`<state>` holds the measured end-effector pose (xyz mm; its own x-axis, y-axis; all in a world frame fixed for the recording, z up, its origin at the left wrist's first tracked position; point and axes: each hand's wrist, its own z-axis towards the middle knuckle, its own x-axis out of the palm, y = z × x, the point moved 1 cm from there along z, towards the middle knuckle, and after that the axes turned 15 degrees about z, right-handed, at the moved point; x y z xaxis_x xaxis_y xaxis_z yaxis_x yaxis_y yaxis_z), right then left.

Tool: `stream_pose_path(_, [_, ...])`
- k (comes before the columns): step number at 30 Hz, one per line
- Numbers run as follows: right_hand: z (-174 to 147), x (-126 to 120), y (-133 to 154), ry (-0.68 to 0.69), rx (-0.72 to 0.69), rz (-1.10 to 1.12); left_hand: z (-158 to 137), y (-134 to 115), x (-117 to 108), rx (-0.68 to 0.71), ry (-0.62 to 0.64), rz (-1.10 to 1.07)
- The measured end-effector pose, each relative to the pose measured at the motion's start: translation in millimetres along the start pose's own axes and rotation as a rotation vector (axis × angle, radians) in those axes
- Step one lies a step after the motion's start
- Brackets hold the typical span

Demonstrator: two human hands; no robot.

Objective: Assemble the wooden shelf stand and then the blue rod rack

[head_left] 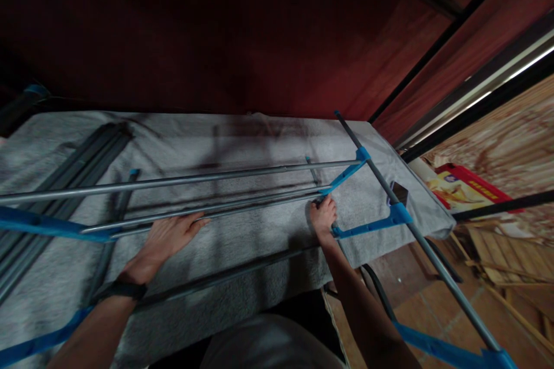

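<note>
A frame of grey metal tubes joined by blue plastic connectors spans the view above a table. My left hand (173,236), with a dark band at the wrist, is closed over the lower of two close parallel tubes (259,199); its fingertips are partly hidden behind them. My right hand (324,216) is closed at the right end of these tubes, just below a blue connector (340,179). Its fingers curl round a short dark tube (312,170) running front to back. Another blue connector (372,223) joins the long slanting side tube (441,271).
Several loose grey tubes (82,167) lie in a bundle on the left of the cloth-covered table (242,141). A small dark object (399,191) lies near its right end. A red and yellow box (467,187) and a wooden slatted piece (506,256) are at right.
</note>
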<state>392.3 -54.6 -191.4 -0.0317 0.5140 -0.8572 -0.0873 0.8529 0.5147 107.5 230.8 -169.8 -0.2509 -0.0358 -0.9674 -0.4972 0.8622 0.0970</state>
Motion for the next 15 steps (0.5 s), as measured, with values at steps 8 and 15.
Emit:
stream_pose_path(8, [0.3, 2.5, -2.7, -0.006, -0.003, -0.001, 3.5, 3.3, 4.0, 0.002, 0.020, -0.053])
stream_pose_path(15, [1.7, 5.1, -7.0, -0.017, -0.019, -0.003, 7.0, 3.6, 0.5, -0.028, 0.077, -0.097])
